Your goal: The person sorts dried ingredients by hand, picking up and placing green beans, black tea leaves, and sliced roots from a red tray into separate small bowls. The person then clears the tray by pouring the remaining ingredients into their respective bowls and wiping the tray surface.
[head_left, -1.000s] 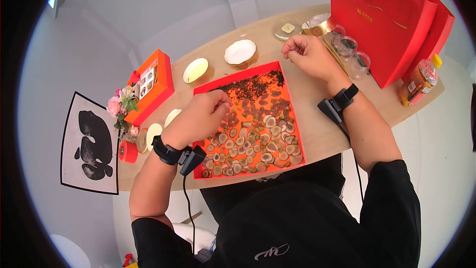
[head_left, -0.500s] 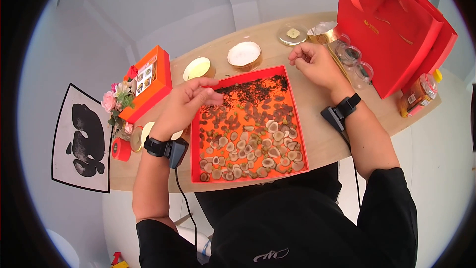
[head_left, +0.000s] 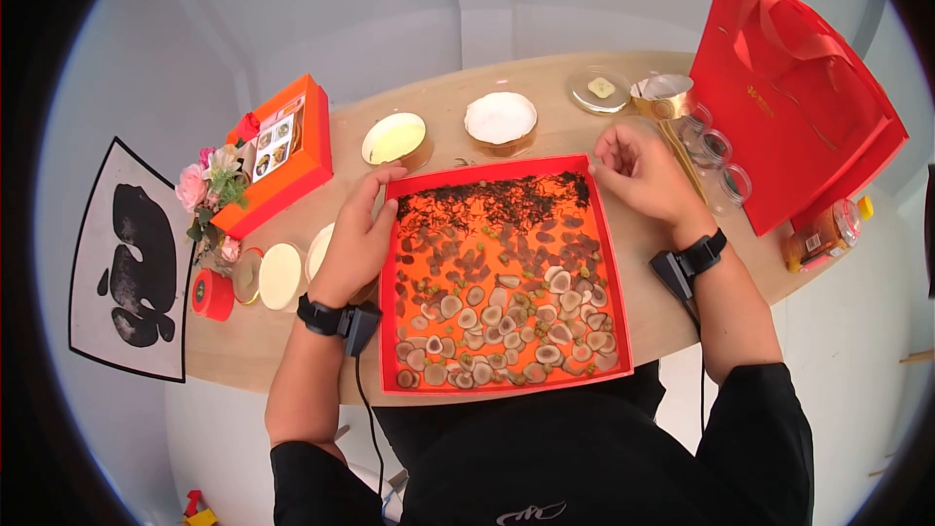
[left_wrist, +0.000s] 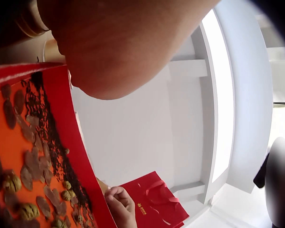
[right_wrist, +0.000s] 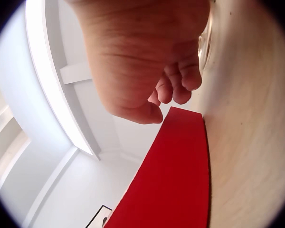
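A shallow red tray (head_left: 623, 331) with an orange floor lies in front of me. Dark shredded strands (head_left: 487, 197) line its far side, brownish flakes (head_left: 467, 251) fill the middle, and pale round slices with dark rims (head_left: 547, 355) lie nearest me, small greenish ribbed balls among them. My left hand (head_left: 355, 242) is alongside the tray's left wall, fingers extended towards the back left corner, thumb at the rim. By the back right corner, my right hand (head_left: 648, 175) has loosely curled fingers, its thumb close to the corner (right_wrist: 185, 111) and nothing held.
Behind the tray stand a yellow-topped bowl (head_left: 394, 139) and a white-filled bowl (head_left: 501, 120). An orange box (head_left: 314, 136) with flowers is at left, beside pale lids (head_left: 280, 278). At right are clear jars (head_left: 732, 187), a red bag (head_left: 789, 117) and a bottle (head_left: 818, 239).
My left hand has moved from above the tray out to its left side, its fingers straightening. My right hand has come nearer the back right corner. The head view has shifted.
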`<action>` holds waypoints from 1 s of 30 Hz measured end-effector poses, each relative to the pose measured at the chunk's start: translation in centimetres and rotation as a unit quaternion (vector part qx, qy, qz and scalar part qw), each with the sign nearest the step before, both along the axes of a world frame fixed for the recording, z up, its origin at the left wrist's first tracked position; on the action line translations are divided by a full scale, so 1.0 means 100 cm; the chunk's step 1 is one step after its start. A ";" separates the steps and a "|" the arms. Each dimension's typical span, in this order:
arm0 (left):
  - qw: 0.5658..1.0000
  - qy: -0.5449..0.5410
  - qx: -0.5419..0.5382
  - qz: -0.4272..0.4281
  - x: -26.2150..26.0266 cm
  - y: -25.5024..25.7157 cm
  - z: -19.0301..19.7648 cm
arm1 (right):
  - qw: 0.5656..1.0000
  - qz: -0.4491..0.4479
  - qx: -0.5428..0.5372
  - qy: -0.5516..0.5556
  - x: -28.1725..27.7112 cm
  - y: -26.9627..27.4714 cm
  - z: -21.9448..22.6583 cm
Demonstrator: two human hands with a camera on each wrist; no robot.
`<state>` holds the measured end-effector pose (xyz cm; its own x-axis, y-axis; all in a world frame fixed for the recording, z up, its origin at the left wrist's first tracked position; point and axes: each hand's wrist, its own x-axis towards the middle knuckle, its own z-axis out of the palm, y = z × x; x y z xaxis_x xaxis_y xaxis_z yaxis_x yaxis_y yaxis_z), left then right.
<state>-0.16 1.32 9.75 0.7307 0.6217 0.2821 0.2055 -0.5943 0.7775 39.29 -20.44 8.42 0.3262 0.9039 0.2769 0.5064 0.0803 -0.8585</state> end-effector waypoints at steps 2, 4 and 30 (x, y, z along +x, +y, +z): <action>1.000 -0.004 -0.002 -0.004 0.001 -0.006 0.007 | 0.999 0.018 -0.035 0.003 0.001 0.002 -0.003; 0.999 0.021 0.034 -0.025 -0.002 -0.009 0.010 | 0.998 0.019 -0.040 0.053 -0.001 0.006 -0.010; 0.998 0.049 -0.011 0.046 -0.066 -0.001 0.037 | 0.988 -0.113 -0.047 0.097 -0.026 0.012 -0.020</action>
